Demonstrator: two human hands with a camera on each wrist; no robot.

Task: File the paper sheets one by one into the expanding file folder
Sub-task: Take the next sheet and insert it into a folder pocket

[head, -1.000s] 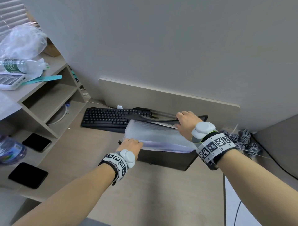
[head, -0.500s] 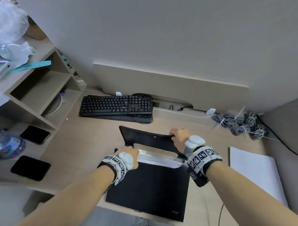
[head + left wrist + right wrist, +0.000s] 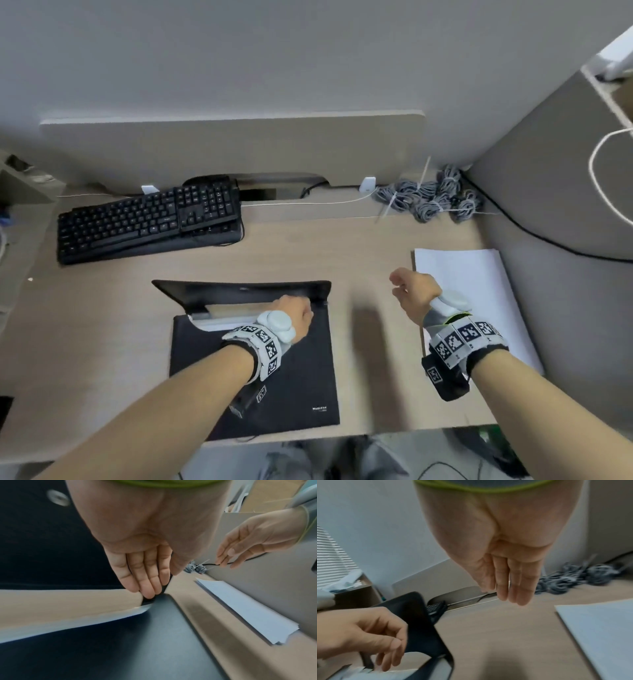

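My left hand, fingers straight, touches the black folder at mid frame. My right hand hangs loose w/ nothing, near paper stack on right.

Small white print on black expanding file folder lower corner, too blurred to read.

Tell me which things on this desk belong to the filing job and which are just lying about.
Job:
- black expanding file folder, flap open, left hand at its mouth
- white stack of paper sheets to the right, flat on the desk
- right hand, empty, beside that stack

Lying about:
- black computer keyboard
- grey bundled cables
- white cable
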